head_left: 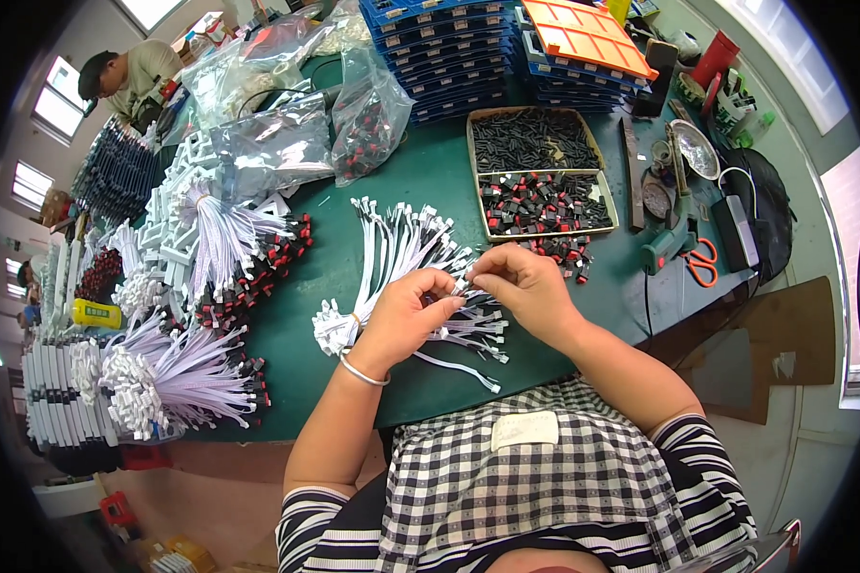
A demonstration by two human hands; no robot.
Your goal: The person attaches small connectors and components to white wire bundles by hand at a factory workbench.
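A bundle of white cables (389, 239) lies fanned out on the green table in front of me, tied near its gathered white connectors (335, 329). Over its right side, my left hand (417, 310) pinches the small white connector (461, 286) of one cable between thumb and forefinger. My right hand (530, 292) meets it from the right, its thumb and fingertips closed at the same connector. Any smaller part between the fingertips is hidden. Just beyond the right hand, loose red-and-black connector pieces (571, 253) lie by a shallow box (548, 235) with two compartments.
Black sleeves (535, 137) fill the box's far compartment. More cable bundles (182, 368) with red-and-black ends are heaped at left. Blue trays (440, 57) stand stacked at the back. A green glue gun (666, 248) and orange-handled scissors (703, 263) lie at right. Another person (148, 76) works far left.
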